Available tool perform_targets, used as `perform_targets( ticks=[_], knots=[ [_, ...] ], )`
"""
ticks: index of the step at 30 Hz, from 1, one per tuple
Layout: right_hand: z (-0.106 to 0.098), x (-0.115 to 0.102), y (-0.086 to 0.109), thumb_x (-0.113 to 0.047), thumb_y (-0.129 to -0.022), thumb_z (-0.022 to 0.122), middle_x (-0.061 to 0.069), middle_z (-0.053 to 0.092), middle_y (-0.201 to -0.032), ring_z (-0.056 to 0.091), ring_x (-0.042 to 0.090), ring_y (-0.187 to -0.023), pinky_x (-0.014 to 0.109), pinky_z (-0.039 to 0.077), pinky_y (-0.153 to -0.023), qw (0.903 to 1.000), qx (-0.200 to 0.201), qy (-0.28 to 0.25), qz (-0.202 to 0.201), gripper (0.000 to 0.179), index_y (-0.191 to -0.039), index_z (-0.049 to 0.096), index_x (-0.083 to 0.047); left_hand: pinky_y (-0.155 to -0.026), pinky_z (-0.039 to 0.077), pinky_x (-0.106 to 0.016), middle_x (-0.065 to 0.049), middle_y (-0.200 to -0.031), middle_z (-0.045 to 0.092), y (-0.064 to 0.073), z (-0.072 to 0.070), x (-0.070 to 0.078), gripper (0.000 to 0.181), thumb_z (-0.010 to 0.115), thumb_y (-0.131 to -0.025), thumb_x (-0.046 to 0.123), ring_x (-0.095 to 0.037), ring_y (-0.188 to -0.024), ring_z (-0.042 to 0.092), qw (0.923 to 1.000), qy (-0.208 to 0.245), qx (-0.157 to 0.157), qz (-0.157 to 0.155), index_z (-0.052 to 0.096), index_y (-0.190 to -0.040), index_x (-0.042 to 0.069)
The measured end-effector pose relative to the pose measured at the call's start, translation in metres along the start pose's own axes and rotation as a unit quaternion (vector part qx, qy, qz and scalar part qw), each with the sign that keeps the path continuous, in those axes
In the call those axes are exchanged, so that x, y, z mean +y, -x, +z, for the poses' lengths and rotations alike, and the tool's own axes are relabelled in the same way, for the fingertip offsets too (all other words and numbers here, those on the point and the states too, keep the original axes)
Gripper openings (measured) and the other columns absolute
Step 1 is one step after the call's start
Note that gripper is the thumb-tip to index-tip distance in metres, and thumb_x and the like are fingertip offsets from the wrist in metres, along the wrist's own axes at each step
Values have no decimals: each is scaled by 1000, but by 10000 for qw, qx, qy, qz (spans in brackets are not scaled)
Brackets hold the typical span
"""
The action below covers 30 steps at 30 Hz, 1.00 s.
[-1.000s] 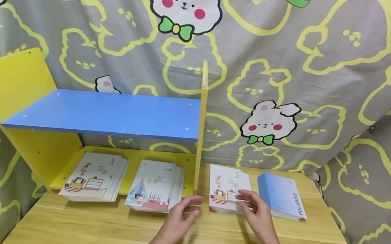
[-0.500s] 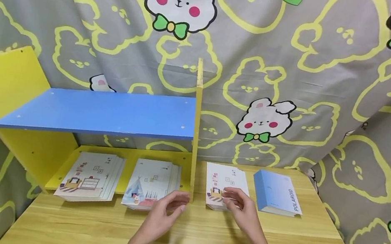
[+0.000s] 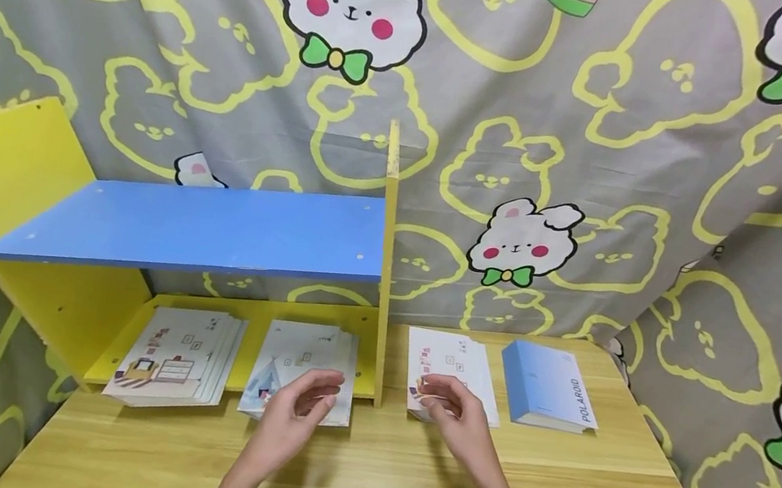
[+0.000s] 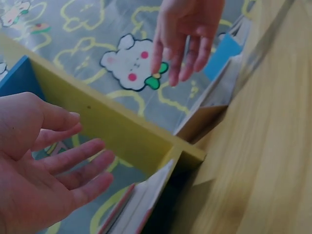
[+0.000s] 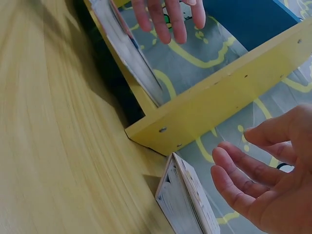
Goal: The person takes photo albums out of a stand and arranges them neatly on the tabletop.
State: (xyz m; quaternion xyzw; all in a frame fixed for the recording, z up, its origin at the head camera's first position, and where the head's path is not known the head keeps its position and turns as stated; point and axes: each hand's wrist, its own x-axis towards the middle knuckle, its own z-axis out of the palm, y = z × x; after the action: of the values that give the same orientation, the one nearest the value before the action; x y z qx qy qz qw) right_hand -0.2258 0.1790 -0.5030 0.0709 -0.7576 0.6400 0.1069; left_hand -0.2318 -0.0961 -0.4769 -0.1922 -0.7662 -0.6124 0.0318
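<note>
My left hand (image 3: 289, 419) hovers with loosely bent fingers over the front of a white book stack (image 3: 312, 338) with a tent picture, which lies on the shelf's bottom board. Nothing is between its fingers in the left wrist view. My right hand (image 3: 461, 432) is held in the same way over the lower part of another white book stack (image 3: 447, 345), which shows a room picture and lies on the table right of the shelf. In the right wrist view its fingers (image 5: 243, 168) are bent and hold nothing. A blue book (image 3: 548, 385) marked POLAROID lies just right of that stack.
A yellow shelf unit with a blue middle board (image 3: 212, 226) stands at the back left. Its right side panel (image 3: 384, 277) rises between the two hands. Another white book stack (image 3: 180, 356) lies at its left. Behind the wooden table (image 3: 355, 483) hangs a patterned grey curtain (image 3: 451, 143).
Both hands have moved left, the left one from beside the side panel to over the tent-picture stack. The camera view has shifted slightly. The books have stayed in place.
</note>
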Motion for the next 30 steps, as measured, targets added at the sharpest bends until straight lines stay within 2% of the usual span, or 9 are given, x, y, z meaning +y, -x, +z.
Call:
perform_targets(
  ticks=[5,14,22,30],
  knots=[
    [8,-1,0,8,-96,63,21,71,-113,68,34,-109,26,56,-92,9998,123,-50,120,27,-121,69,0,-92,59,-38,-25,-125,65,2,-11,1,30,64,-97,-5,-47,-116,62,9998,128,123,-48,65,-127,0],
    [22,-4,0,9,-94,65,14,73,-109,67,37,-109,26,57,-91,9997,123,-128,162,26,-120,68,2,-100,55,-38,-19,-128,66,6,-30,0,32,66,-97,-3,-41,-116,64,9968,-541,576,108,66,-127,4],
    [29,-9,-4,7,-95,65,14,73,-112,67,37,-110,28,57,-91,10000,17,43,49,24,-116,71,-3,-97,54,-23,-16,-126,69,7,-46,-3,29,66,-97,-3,-41,-114,65,9929,-718,936,180,67,-126,0],
    [32,-8,-10,7,-94,64,20,71,-113,67,37,-109,29,56,-93,9982,-443,406,12,23,-116,70,1,-97,53,-21,-18,-126,68,9,-59,-6,29,66,-97,-3,-42,-115,64,9917,-709,1052,214,67,-125,0]
  ],
)
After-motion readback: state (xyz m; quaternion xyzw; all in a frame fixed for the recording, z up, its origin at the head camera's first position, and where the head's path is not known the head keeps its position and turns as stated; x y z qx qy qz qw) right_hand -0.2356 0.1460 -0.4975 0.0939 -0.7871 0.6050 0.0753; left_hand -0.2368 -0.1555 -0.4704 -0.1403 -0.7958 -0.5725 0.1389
